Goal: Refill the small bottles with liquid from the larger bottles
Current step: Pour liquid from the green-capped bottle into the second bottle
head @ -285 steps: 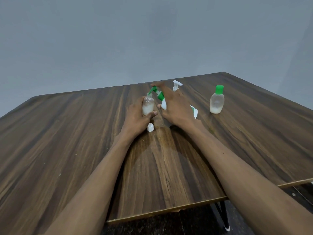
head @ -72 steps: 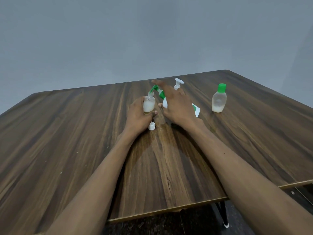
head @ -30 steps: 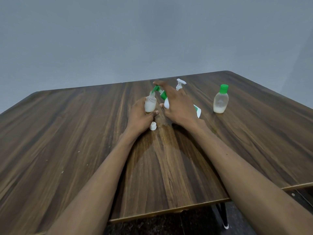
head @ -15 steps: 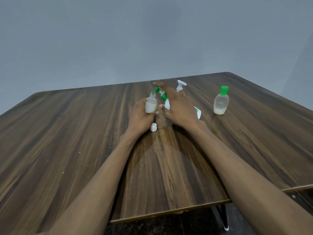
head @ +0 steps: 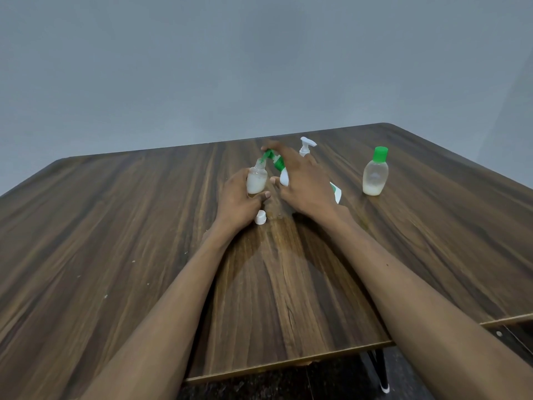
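Gripping the uncapped small bottle (head: 256, 181) upright on the worktop (head: 115, 226), the left hand (head: 239, 197) curled its fingers around it while the right hand (head: 302, 183) held the tilted green-pump bottle (head: 284, 177), nozzle at its mouth (white cap (head: 260, 217) just beside, green-capped bottle (head: 375, 176) apart)

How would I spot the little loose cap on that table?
Find the two hands at the middle of the wooden table. Just below the left hand, which grips a small bottle, lies a small white cap, the only loose piece not on a bottle.
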